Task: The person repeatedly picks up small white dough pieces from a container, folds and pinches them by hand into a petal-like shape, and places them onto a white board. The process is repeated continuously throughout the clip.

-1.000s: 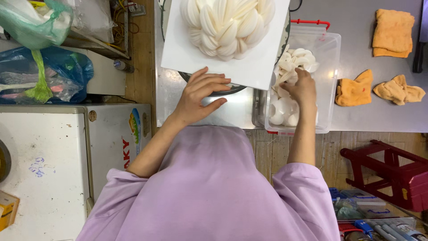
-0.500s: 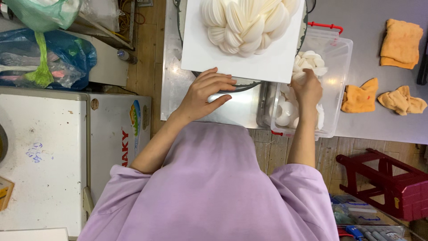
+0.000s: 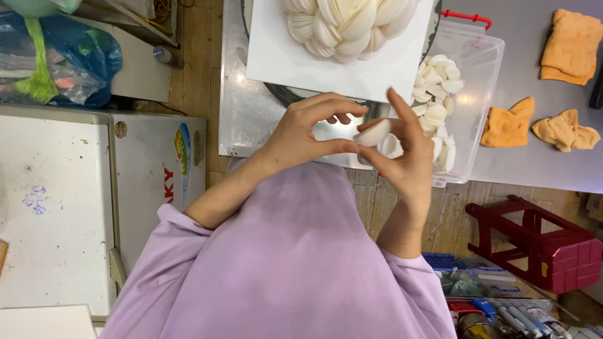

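Both hands are now lifting clear of the bench and the clear plastic tub, meeting in front of the chest. The right hand is pinching a white petal piece between thumb and forefinger, and the left hand is closing its fingertips on the piece's near edge, other fingers loosely curled.
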